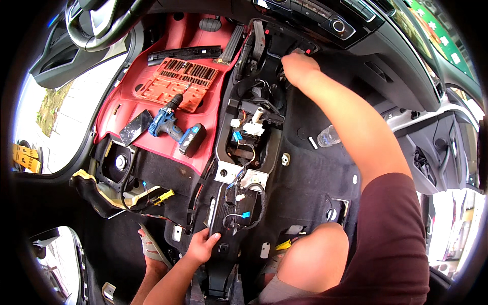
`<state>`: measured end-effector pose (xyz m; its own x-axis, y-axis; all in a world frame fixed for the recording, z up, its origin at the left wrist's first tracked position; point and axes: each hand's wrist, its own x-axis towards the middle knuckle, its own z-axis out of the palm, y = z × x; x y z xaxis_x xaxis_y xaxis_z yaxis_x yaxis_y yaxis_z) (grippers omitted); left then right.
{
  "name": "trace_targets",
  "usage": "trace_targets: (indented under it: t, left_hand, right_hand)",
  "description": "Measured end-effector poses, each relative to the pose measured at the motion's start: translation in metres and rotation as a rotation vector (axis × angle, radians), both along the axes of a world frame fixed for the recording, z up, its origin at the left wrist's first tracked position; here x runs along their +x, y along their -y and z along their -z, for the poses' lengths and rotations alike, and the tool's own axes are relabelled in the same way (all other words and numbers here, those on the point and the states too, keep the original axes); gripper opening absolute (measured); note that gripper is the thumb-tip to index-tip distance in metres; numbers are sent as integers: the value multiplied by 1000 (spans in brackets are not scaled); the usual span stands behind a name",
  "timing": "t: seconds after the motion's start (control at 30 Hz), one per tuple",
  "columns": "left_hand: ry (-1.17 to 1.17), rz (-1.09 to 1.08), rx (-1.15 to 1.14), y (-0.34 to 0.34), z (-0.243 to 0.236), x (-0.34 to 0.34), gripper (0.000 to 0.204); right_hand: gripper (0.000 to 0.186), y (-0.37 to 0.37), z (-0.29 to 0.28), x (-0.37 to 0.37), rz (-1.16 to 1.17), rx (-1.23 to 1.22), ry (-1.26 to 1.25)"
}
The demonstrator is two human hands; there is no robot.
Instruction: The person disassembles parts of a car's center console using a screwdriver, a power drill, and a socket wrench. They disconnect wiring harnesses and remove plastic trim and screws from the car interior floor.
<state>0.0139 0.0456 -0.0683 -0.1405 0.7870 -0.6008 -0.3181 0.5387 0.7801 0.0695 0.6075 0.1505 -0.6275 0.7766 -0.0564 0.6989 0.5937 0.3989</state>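
A red floor mat (121,104) is carrying an open orange tool case (173,84), a blue drill (165,122), a dark phone (136,128) and a black strip (185,54); a clear bottle (329,137) is lying on black carpet (315,173).

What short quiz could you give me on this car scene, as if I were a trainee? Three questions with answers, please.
1. Which power tool lies beside the phone on the red floor section?

2. True or false: the person's left hand is holding that phone.

3. What colour is the open case of bits?
A) green
B) orange
C) white

Key:
1. A blue cordless drill.
2. False: the hand is at the dark centre console, and the phone lies apart from it.
3. B
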Motion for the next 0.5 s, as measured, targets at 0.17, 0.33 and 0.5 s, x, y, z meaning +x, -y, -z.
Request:
trace_targets:
  t: [0.17, 0.33, 0.5]
  left_hand:
    - [-29, 52, -9, -7, -3, -1, 36]
    - [-74, 27, -26, 0, -2, -2, 37]
    - [-87, 103, -44, -8, -3, -5, 39]
  right_hand:
    - [43, -56, -7, -5, 133, -171, 58]
    - [41, -32, 9, 0, 295, -453, -397]
    - [38, -46, 30, 33, 23, -116, -370]
